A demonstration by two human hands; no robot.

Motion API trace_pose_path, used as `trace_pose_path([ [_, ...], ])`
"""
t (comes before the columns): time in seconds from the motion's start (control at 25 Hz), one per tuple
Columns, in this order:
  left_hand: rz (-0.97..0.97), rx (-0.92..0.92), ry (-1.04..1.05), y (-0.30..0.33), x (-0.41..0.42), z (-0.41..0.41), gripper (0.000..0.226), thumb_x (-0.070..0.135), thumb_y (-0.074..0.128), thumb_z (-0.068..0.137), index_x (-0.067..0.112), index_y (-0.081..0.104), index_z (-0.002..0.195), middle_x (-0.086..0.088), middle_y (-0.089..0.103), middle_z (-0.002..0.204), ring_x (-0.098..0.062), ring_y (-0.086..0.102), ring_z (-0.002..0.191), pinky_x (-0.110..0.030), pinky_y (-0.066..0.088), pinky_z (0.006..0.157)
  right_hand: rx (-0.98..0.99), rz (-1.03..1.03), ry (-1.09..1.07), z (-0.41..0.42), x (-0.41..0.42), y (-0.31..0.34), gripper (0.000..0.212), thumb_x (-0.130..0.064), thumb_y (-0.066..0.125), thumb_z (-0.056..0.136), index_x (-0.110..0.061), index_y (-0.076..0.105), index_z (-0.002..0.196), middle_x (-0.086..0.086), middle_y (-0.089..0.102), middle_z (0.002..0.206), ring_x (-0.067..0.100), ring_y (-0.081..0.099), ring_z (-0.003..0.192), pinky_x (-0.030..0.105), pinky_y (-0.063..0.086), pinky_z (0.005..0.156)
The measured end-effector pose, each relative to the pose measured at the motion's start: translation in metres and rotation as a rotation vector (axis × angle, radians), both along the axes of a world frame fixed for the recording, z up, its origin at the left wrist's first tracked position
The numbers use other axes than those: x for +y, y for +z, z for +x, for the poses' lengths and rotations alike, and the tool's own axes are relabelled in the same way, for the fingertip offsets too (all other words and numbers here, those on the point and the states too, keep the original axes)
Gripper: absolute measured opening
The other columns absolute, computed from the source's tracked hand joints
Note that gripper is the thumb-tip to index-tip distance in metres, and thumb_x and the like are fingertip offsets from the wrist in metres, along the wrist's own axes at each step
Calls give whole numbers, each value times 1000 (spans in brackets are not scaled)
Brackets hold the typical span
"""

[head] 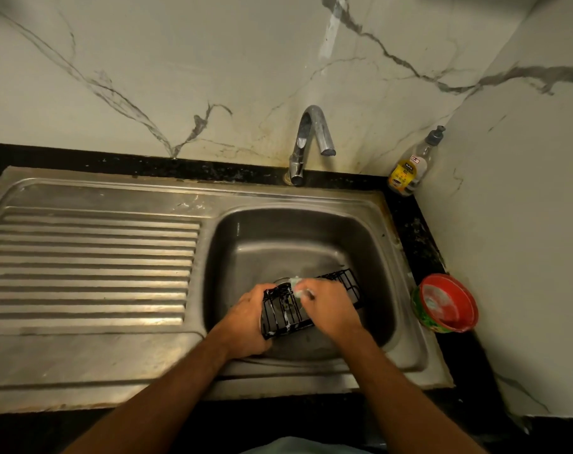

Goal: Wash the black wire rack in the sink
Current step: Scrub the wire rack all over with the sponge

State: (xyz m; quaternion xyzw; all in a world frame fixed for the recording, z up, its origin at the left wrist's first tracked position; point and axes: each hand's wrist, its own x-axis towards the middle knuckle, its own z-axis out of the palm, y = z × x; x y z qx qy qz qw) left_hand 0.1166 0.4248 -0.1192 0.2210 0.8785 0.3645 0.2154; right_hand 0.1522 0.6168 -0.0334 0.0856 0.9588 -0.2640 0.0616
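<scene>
The black wire rack [344, 283] lies tilted over the steel sink basin [245, 244], near the drain, with white suds on its left bars. My left hand [245, 322] grips the rack's near left end from the side. My right hand [327, 306] lies across the rack's middle and pinches a pale, soapy scrub pad [298, 286] against the wires. The rack's far right end sticks out past my right hand. Part of the rack is hidden under both hands.
A chrome tap [311, 142] stands behind the basin, with no water seen running. A ribbed steel drainboard [88, 267] fills the left. A dish-liquid bottle [409, 165] stands in the back right corner. A red-rimmed tub of dish soap [445, 304] sits on the black counter at right.
</scene>
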Motion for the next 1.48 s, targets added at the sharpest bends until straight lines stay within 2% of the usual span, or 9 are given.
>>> trace_pose_path([
  [0.12,-6,-12,16,-2,0,-2,98,33,78,62,32,29,146,5,55,134,-13,52,128,-15,37,105,-17,19,18,17,0,-14,25,-14,59,83,-18,77,99,5,71,99,19,65,92,35,52,90],
  [0.32,-33,-2,-3,-5,1,-1,102,35,79,62,34,26,149,5,52,139,-13,48,132,-23,38,111,-83,40,-94,16,-7,-5,26,-5,58,78,-12,74,98,10,73,97,27,67,93,34,53,87],
  [0.52,-15,-2,6,-2,0,1,100,34,82,63,34,28,147,7,53,136,-11,49,129,-23,40,110,-103,144,-63,-2,-20,-6,19,-18,55,92,-13,69,103,11,73,97,30,67,96,35,53,85],
  [0.68,-38,-15,-10,0,1,-1,105,31,79,61,36,23,149,2,52,137,-13,48,130,-26,39,113,-213,67,-38,9,4,-10,18,-19,60,92,-10,75,94,11,74,88,26,70,87,35,57,83],
  [0.84,-38,-13,-8,-2,3,-2,106,30,81,60,35,26,150,4,51,138,-12,47,131,-29,39,115,-58,57,-128,1,13,2,13,-11,64,88,-12,74,80,11,72,93,25,70,88,33,56,84],
  [1.04,-46,24,8,-8,2,-2,102,30,81,63,29,31,151,6,48,144,-13,43,136,-28,35,117,-127,73,-46,1,26,-5,20,-20,61,92,-16,78,102,9,74,94,24,70,88,32,56,85],
  [1.2,-58,40,-16,-9,4,-3,102,28,81,65,25,29,153,4,45,147,-14,41,139,-28,33,119,-191,-12,-90,5,37,-8,15,-17,65,84,-12,78,89,2,71,72,11,64,65,23,53,64],
  [1.36,-81,15,22,-4,4,-3,103,33,84,66,21,30,152,1,43,147,-16,43,138,-25,32,118,-74,-49,-260,-4,25,-19,18,-15,62,87,-14,78,95,5,75,90,19,69,84,25,54,79],
  [1.48,-93,2,20,-3,3,-3,99,29,84,68,24,30,151,1,43,147,-18,47,136,-28,35,117,-172,-67,-220,-5,24,-24,11,-18,67,83,-14,77,84,5,75,79,17,69,75,26,57,75],
])
